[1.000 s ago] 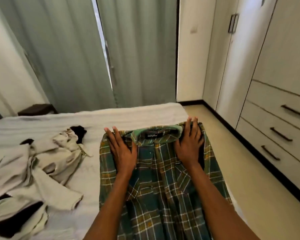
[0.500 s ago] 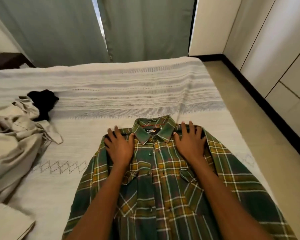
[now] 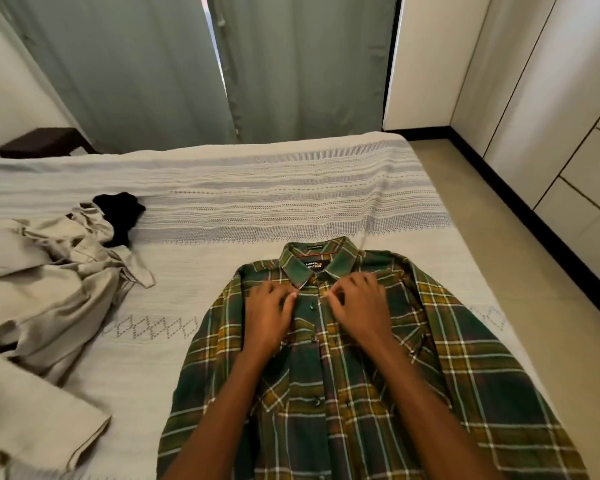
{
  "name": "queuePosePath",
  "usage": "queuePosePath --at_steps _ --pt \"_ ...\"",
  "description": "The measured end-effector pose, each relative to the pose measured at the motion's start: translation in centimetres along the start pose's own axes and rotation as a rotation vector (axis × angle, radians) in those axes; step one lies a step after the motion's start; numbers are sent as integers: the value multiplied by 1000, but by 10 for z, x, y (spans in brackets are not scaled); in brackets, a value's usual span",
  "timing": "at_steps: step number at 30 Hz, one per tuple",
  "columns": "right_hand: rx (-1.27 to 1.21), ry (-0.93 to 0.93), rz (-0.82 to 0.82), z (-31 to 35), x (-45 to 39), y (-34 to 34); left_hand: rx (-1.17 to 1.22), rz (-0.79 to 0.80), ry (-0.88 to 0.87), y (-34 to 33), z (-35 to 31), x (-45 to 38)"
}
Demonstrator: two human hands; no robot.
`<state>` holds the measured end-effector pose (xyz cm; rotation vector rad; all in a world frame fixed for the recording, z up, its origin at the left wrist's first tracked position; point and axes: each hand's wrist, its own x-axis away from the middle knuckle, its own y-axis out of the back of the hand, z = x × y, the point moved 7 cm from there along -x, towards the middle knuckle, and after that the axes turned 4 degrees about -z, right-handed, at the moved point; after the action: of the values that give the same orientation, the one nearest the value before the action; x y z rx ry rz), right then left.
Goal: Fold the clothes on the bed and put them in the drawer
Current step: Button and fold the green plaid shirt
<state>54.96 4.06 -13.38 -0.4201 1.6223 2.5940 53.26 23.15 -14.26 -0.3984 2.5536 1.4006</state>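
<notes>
A green and yellow plaid shirt (image 3: 437, 362) lies face up on the bed (image 3: 291, 202), collar pointing away from me. Both my hands sit on its chest just below the collar, either side of the button strip. My left hand (image 3: 269, 317) has curled fingers, and its thumb and fingertips pinch the cloth by the top button. My right hand (image 3: 361, 306) is curled the same way and pinches the opposite edge of the strip. The wardrobe drawers (image 3: 582, 216) stand to the right, shut.
A heap of beige clothes (image 3: 49, 289) with a black garment (image 3: 120, 213) on it covers the bed's left side. A strip of floor (image 3: 482, 220) runs between bed and wardrobe. Curtains (image 3: 146, 71) hang behind, with a dark bedside table (image 3: 39, 142) at the far left.
My hands slid from the shirt's shoulders inward to the button strip, and their flat fingers curled into pinches. The shirt went from held up to lying flat on the bed.
</notes>
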Motion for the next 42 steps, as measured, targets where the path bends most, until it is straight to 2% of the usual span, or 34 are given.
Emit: queuePosePath --at_steps 2,5,9,12,16,19,22,25,31,36,42 --pt "62 8 72 14 11 -7 -59 81 -59 -6 -8 5" --pt "167 -65 141 18 21 -11 -150 181 -38 -13 -13 9" --pt "238 -75 156 21 21 -9 -310 186 -54 -14 -25 6" --pt "269 -60 145 23 19 -8 -311 216 -27 -17 -31 5" --pt "275 -51 117 21 15 -8 -153 258 124 -18 -33 5" --pt "138 -99 34 16 12 -3 -35 293 279 -21 -24 4" --pt "-116 -226 -23 10 12 2 326 307 449 -24 -22 2" --pt "-209 -224 4 12 13 -2 575 327 580 -20 -27 6" --pt "-241 -199 -38 12 18 -3 660 350 597 -22 -30 8" --pt "-245 -198 -7 13 15 -3 660 362 596 -25 -32 11" --pt "-484 -175 56 5 13 -9 691 309 635 -26 -30 15"
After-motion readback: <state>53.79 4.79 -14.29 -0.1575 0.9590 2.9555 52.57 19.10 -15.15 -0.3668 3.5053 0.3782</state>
